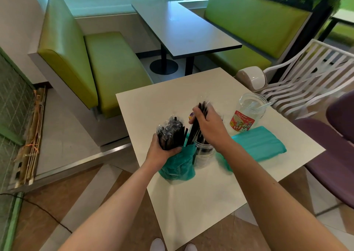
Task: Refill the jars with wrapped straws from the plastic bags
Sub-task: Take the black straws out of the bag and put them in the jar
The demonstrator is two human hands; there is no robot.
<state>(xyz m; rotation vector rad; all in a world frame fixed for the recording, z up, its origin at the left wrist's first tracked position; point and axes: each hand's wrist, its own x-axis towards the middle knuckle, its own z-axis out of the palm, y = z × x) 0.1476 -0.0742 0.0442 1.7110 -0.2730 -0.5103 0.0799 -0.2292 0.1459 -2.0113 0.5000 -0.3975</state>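
on the white table [191, 193] my left hand [161, 153] grips a bundle of wrapped black straws [171, 134] rising out of a teal plastic bag [177, 166]. just beside it, my right hand [208, 124] curls round a smaller bunch of straws [199, 116] – their lower ends stand in a clear jar [204, 155]. beyond, a second teal bag [260, 145] lies flat, and a labelled jar [248, 113] stands farther back.

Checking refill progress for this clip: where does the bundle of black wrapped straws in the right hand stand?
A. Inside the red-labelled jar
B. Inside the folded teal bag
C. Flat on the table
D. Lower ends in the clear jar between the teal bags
D: the right hand grips the black wrapped straws, whose lower ends sit in the clear jar.
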